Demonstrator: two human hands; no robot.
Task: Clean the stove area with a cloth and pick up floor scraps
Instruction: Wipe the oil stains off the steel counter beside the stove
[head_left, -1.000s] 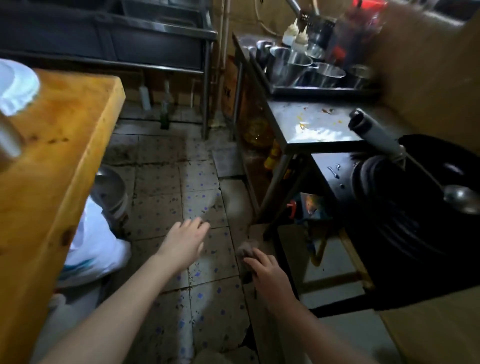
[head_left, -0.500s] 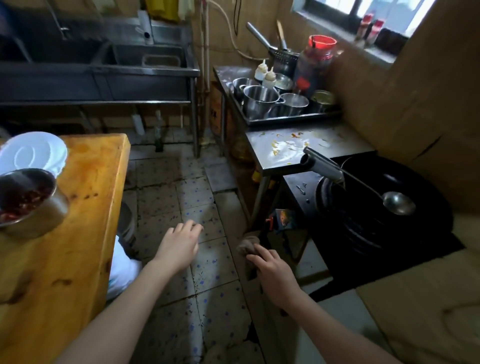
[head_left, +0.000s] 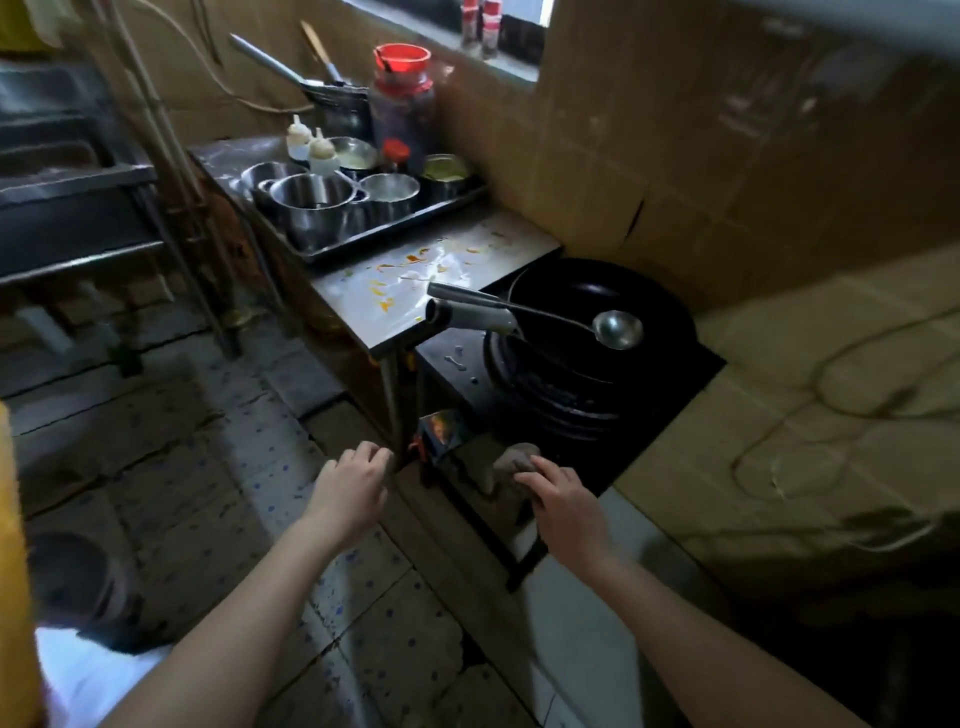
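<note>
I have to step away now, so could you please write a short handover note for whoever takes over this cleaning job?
Left hand: empty, fingers loosely curled, above the tiled floor.
Right hand: holds the cloth at the front edge of the stove.
The wok with the ladle sits on the stove.
Done: nothing visibly wiped yet.
Left: white drips on the stove top, orange spills on the steel counter, then the floor scraps, which I cannot make out from here.
</note>
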